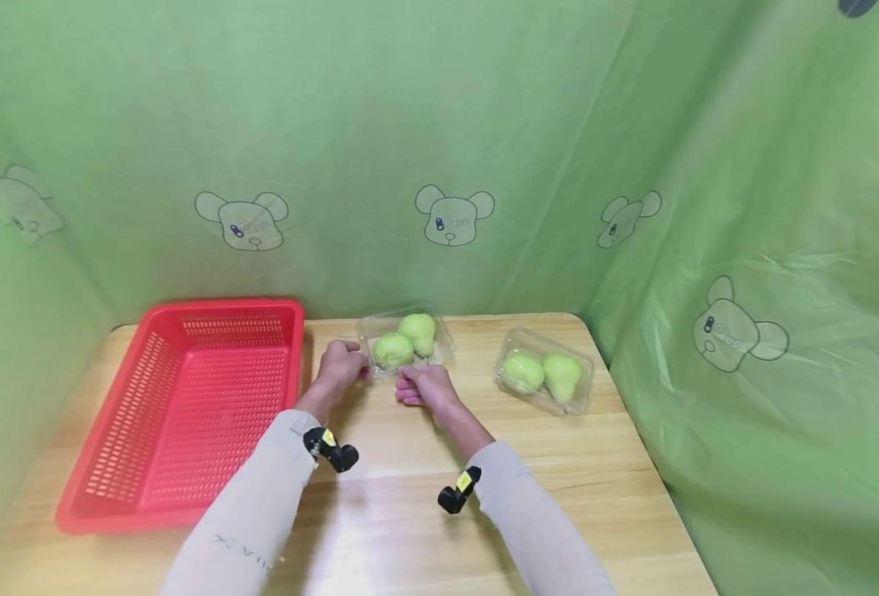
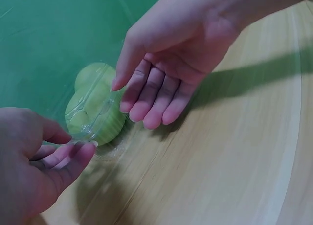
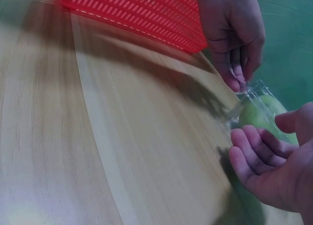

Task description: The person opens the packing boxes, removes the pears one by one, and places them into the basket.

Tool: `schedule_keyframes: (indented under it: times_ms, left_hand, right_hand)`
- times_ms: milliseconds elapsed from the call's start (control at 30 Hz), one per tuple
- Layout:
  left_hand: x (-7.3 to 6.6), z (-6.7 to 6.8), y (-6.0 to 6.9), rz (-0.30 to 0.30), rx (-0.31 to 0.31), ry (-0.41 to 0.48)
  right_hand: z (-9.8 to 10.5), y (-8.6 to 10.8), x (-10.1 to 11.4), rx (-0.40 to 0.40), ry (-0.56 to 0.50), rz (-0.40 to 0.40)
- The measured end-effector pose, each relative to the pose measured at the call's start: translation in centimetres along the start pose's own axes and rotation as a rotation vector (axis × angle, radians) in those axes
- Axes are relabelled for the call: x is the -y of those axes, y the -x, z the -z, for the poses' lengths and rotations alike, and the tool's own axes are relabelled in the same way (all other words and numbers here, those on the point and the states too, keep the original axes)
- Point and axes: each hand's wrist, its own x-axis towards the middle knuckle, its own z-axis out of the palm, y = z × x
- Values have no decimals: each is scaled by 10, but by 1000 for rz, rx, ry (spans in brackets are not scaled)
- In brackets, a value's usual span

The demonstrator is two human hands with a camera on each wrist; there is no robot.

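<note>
In the head view a clear plastic clamshell box (image 1: 443,338) with two pale green, pear-shaped fruits (image 1: 418,333) lies near the table's back edge. My left hand (image 1: 341,364) is at its near left corner. The left wrist view shows the left thumb and index finger pinching the thin plastic rim (image 2: 90,136). My right hand (image 1: 428,386) is at the near right side, palm turned inward and fingers loosely bent. Its thumb tip is close to the box edge in the left wrist view, with a gap between thumb and fingers; whether it touches the plastic I cannot tell.
To the left stands a red perforated plastic basket (image 1: 294,356). A second clear box (image 1: 578,403) holding two similar green fruits (image 1: 561,377) lies to the right. Behind the wooden table (image 1: 551,480) hangs a green curtain (image 1: 350,124) with bear-head prints.
</note>
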Motion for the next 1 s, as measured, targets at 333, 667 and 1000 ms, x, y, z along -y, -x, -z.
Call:
schedule_keyframes:
  times_ms: [333, 667, 1000]
  left_hand:
    - [7, -3, 0, 103, 4, 247]
    - [11, -8, 6, 159, -15, 363]
    - [14, -16, 7, 176, -31, 422]
  right_hand:
    - [-2, 0, 2, -5, -103, -43]
    - [-7, 1, 3, 13, -192, -73]
    - [-7, 4, 2, -13, -219, -56]
